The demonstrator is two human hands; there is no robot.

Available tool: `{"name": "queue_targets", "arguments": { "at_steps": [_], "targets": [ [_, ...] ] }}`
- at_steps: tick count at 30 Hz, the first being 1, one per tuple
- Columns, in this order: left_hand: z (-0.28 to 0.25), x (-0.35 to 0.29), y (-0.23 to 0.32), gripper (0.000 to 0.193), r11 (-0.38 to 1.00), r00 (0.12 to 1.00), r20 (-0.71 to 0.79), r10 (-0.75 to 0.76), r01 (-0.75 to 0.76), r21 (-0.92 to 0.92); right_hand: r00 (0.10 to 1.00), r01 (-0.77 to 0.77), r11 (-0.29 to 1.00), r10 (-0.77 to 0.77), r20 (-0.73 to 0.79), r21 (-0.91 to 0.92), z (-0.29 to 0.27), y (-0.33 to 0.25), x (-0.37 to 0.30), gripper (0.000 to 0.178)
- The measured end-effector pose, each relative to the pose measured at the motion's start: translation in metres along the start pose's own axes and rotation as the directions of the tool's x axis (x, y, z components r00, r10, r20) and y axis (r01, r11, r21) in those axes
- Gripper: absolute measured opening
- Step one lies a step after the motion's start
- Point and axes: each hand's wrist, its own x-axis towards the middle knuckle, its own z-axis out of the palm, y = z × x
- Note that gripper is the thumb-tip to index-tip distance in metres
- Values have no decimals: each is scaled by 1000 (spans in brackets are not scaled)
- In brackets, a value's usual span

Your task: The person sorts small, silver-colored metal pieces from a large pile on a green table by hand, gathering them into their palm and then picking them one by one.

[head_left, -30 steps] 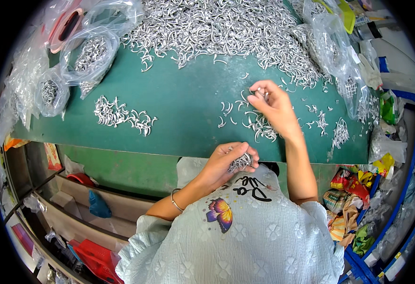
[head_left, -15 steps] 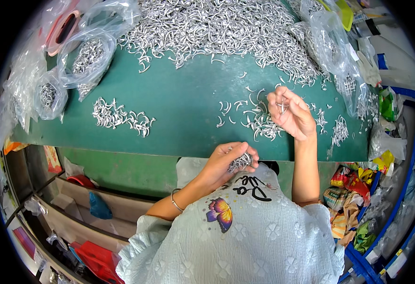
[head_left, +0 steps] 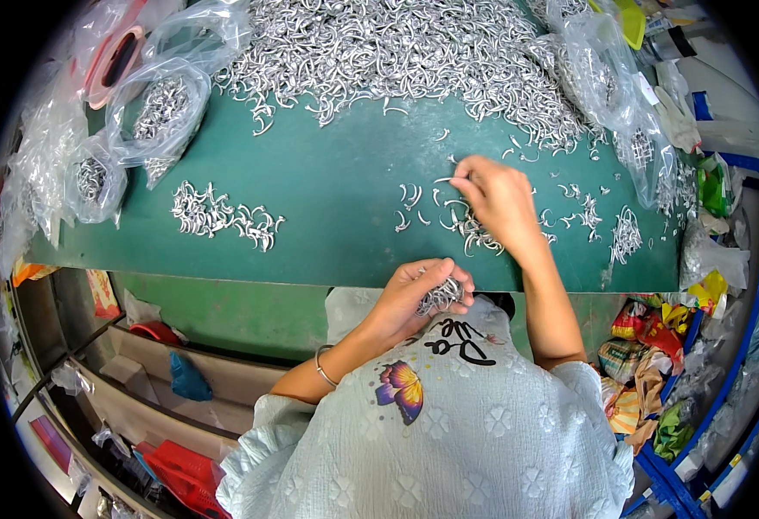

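My left hand is cupped at the table's front edge, fingers curled round a clump of small curved silver metal pieces. Over the green tabletop, my right hand reaches forward with its palm down. Thumb and forefinger are pinched at the end of one curved metal piece. Beneath and around that hand lies a loose scatter of the same pieces. Whether the right palm holds more pieces is hidden.
A large heap of the metal pieces covers the far side. A smaller pile lies at the left. Clear plastic bags of pieces stand far left, with another bag at right. Crumpled packaging hangs below the right edge.
My right hand has turned from palm up to palm down and moved slightly left, its fingertips now at a curved piece on the table. The left hand stays put with its clump.
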Motion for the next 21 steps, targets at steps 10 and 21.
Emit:
{"name": "queue_targets", "arguments": {
  "at_steps": [10,21],
  "targets": [
    [1,5,0,28,1000,997,68,-19,19,1,958,-264,-142,72,276,954,-39,13,-11,18],
    [4,3,1,28,999,999,31,-20,18,38,935,-211,972,232,-268,104,-23,20,-14,12]
  ]
}}
